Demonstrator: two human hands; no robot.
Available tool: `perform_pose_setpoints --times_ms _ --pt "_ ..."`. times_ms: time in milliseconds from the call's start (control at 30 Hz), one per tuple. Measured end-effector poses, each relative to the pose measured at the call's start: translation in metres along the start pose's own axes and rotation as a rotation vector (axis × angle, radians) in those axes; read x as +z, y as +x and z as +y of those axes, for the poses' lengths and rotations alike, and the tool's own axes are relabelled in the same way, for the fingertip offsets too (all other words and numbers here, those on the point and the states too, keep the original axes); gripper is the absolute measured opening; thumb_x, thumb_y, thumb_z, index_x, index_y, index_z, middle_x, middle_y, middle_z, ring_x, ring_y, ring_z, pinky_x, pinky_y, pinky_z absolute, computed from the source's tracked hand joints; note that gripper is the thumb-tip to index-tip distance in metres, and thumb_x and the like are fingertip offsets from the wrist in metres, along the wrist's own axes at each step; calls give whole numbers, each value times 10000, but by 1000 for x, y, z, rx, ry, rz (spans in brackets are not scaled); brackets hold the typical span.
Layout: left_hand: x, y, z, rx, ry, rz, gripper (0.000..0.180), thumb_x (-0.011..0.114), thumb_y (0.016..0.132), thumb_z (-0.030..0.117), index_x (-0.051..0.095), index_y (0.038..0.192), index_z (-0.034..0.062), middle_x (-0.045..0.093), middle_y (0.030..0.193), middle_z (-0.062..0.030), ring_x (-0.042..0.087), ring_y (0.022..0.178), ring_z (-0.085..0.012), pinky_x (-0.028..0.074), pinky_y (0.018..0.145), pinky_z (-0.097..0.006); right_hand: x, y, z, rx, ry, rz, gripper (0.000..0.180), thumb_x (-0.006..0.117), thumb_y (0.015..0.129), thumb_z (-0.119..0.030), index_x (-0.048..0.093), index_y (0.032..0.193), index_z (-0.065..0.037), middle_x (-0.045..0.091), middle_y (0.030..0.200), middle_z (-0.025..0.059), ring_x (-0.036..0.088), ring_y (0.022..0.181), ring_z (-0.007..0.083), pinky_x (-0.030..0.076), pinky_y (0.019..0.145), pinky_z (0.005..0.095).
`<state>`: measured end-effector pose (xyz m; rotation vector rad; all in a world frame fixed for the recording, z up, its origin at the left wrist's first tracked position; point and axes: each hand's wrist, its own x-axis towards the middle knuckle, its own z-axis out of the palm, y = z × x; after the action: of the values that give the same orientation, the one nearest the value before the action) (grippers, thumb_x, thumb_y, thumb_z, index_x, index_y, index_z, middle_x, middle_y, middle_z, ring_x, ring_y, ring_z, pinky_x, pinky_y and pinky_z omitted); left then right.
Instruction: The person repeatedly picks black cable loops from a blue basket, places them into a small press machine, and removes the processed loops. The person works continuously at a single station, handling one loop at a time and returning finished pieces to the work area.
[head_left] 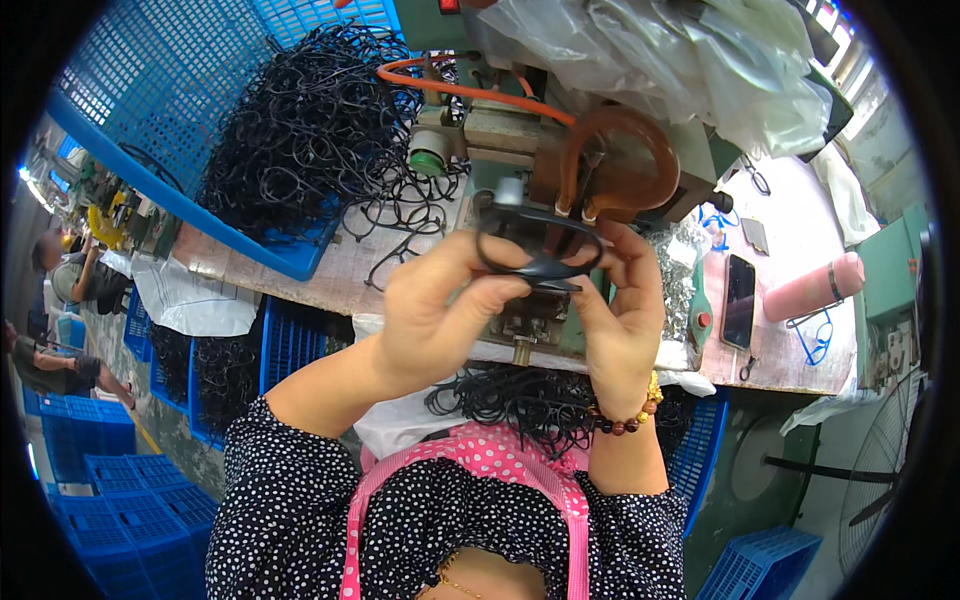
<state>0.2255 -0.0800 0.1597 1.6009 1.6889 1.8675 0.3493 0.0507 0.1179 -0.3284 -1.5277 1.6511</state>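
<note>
Left hand [435,310] and right hand [622,315] raised; each grip pinched shut on black frame [540,245].

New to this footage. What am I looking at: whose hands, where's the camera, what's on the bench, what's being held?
There is one picture, taken by a wide fisheye camera worn on a person's head and looking down, so straight edges bend near the rim. No robot is involved: the two bare hands belong to the wearer, with forearms coming in from the lower edge.

The left hand and the right hand together hold a black eyeglass frame in front of a small bench machine with a brown curved part and an orange cable.

On the workbench lie a blue crate heaped with black frames, a phone, a pink bottle and clear plastic bags. More black frames sit in the person's lap. Other people work at far left.
</note>
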Motion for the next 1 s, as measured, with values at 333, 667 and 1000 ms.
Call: perform_pose_setpoints --times_ms 333,667,1000 --pt "17 14 -10 65 149 -77 107 668 896 55 643 967 -21 639 779 -114 648 655 -239 488 584 -314 -67 -19 3 -234 -239 334 347 586 917 71 537 1258 33 654 1098 101 605 1043 163 440 954 287" --pt "11 -16 -44 149 171 29 140 515 969 -9 598 1067 -65 634 1071 -156 668 824 -174 559 685 -282 -116 -31 62 -330 -1143 197 283 718 720 -61 664 998 -46 618 1051 158 558 1092 349 415 998 457" --pt "19 -9 -41 150 118 159 163 492 1022 85 568 1141 4 626 963 -65 566 731 -101 468 646 -221 -93 -28 78 -387 -1120 437 126 729 758 -114 632 836 -97 643 1006 54 554 1164 286 321 1098 528"
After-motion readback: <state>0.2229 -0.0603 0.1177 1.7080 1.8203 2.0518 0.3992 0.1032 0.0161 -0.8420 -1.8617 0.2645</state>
